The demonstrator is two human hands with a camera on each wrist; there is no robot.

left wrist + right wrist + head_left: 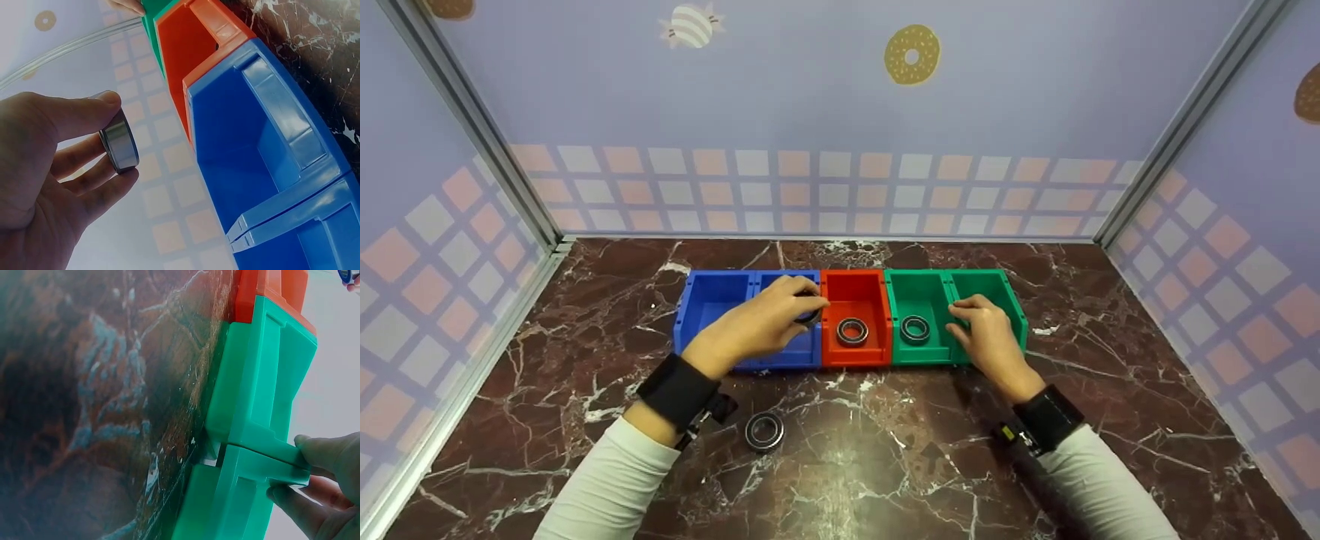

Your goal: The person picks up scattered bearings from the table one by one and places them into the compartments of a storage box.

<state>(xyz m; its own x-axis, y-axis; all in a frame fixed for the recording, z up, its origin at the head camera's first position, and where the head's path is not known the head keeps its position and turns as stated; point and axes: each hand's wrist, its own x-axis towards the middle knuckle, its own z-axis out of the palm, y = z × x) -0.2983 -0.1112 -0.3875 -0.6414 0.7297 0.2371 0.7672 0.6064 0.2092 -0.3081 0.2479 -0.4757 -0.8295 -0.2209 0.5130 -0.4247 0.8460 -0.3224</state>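
In the head view, my left hand [757,319] pinches a ball bearing [808,318] over the right-hand blue bin [787,352]. The left wrist view shows this bearing [121,143] edge-on between thumb and fingers, its outer ring shiny steel. My right hand [990,337] is at the divider between the two green bins [926,300], thumb and fingers apart with nothing seen between them. Whether its fingertips touch the divider I cannot tell. One bearing [915,328] lies in the left green bin, another bearing [853,331] in the red bin [855,289].
A loose bearing [764,432] lies flat on the dark marbled table [870,465], in front of the bins and near the left wrist. The leftmost blue bin [716,292] ends the joined row. Patterned panels [810,105] enclose the table at the back and sides.
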